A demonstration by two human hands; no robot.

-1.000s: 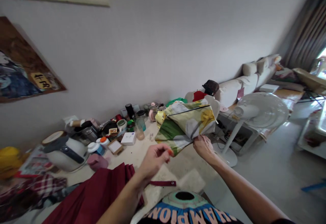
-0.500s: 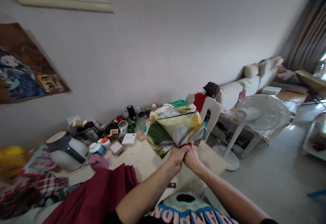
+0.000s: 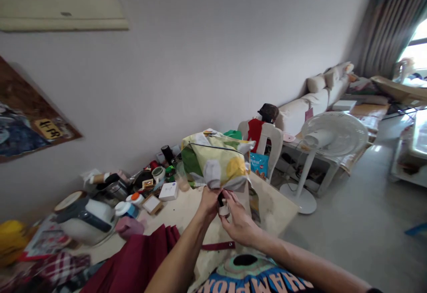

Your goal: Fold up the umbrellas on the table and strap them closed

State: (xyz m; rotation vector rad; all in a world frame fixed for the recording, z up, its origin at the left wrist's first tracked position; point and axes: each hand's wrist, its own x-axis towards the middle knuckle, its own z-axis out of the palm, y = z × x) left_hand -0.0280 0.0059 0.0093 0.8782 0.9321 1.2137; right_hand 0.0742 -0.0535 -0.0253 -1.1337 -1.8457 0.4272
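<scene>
A folding umbrella (image 3: 213, 159) with yellow, green, white and grey patterned fabric is bunched up in front of me, its canopy loosely puffed out above my hands. My left hand (image 3: 209, 202) is closed around the gathered lower part of it. My right hand (image 3: 238, 217) curls around the short dark-and-beige handle (image 3: 223, 208), thumb below and fingers above. A loose fold of the fabric droops behind the right hand. Maroon pleated fabric (image 3: 140, 257) lies at my left forearm, and a maroon strap with a snap (image 3: 218, 245) rests below my hands.
On the pale table (image 3: 273, 199), a kettle (image 3: 86, 217), a pink object (image 3: 129, 227), bottles (image 3: 126, 209), a small white box (image 3: 168, 190) and cups crowd the left side. A white chair (image 3: 275, 146) stands behind the table, with a fan (image 3: 310, 164) to the right.
My view has turned a little right. The umbrella's canopy has swung more upright, and my right hand has shifted from beside the left hand onto the handle, which now shows.
</scene>
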